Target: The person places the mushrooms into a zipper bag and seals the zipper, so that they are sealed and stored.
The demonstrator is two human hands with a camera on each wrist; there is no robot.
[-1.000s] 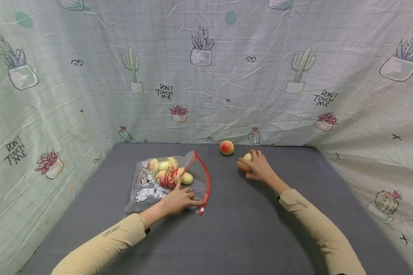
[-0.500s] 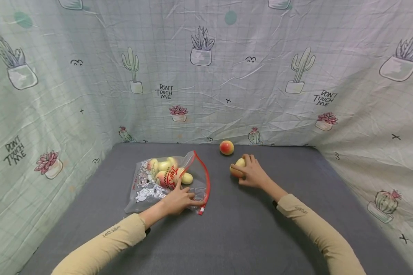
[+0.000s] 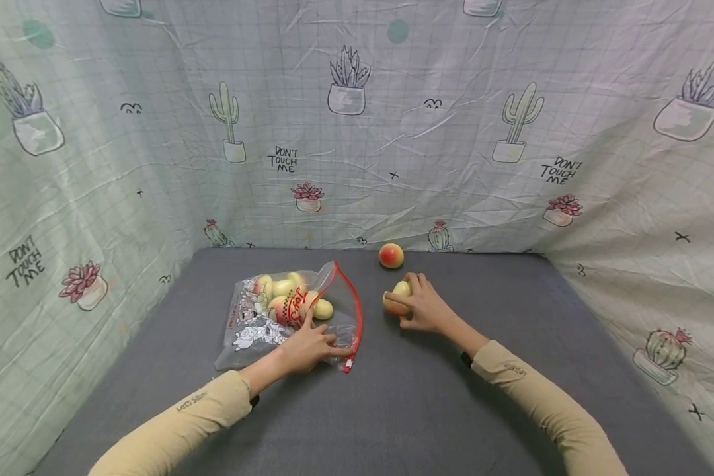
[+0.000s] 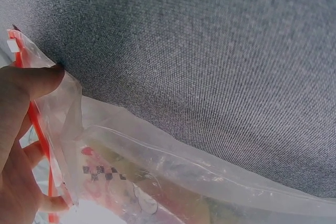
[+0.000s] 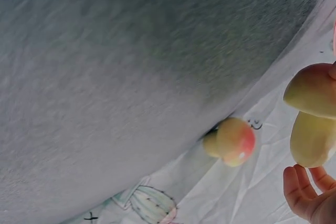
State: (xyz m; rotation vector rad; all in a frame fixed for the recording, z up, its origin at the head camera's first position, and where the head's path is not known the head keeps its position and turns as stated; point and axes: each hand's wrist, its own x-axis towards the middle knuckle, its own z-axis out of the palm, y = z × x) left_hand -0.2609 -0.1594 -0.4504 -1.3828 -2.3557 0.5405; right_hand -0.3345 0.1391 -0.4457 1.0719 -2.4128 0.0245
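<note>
A clear slider bag (image 3: 252, 344) with a red zip edge lies on its side at the left, its mouth facing right. Inside are several toy mushrooms (image 3: 283, 287) with yellow stems and red-yellow caps. My left hand (image 3: 307, 347) spreads the mouth, its thumb and forefinger stretched apart against the film; the left wrist view shows the thumb (image 4: 44, 80) beside the red strip. Right of the mouth, my right hand (image 3: 427, 309) grips another toy mushroom (image 5: 312, 135) between thumb and fingers. Its cap points toward the bag.
One more toy mushroom (image 3: 391, 256) stands near the back edge of the grey table (image 3: 393, 410), behind the right hand. A printed cactus curtain (image 3: 369, 145) hangs around the back and sides of the table.
My right hand has carried its mushroom leftward and slightly nearer to me, toward the bag's mouth. The left hand and the bag stay where they were.
</note>
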